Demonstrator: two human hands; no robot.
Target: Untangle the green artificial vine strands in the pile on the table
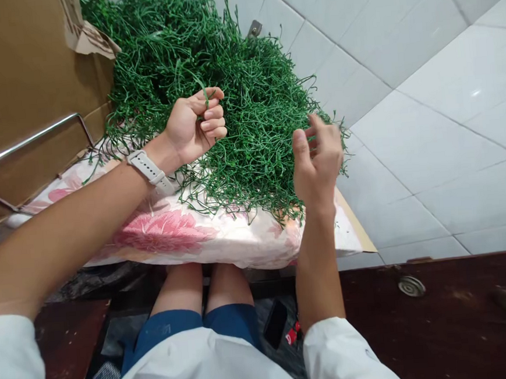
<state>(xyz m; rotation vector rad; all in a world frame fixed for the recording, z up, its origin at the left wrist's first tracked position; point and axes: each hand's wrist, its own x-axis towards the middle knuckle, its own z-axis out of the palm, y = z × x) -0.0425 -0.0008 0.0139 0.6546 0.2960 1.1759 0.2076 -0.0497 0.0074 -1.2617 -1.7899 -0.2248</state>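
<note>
A large heap of thin, dark green stems [252, 125], wiry and tangled with small branched tips, covers most of the flowered cloth. Over its left part is my left hand [197, 124], palm turned up, with a green stem [205, 94] pinched between thumb and index finger. The other fingers of that hand are curled in. My right hand [319, 155] hovers at the heap's right edge, back of the hand toward me. Its thumb stands apart from the bent fingers, and nothing shows in it. Some fingertips of the right hand are hidden.
The flowered cloth [164, 231] covers a surface over my knees. A cardboard box [28, 67] stands at left beside a metal bar [26, 144]. White tiled wall [405, 113] rises behind and to the right. Below are a dark phone [275, 324] and a dark red wooden panel [455, 313].
</note>
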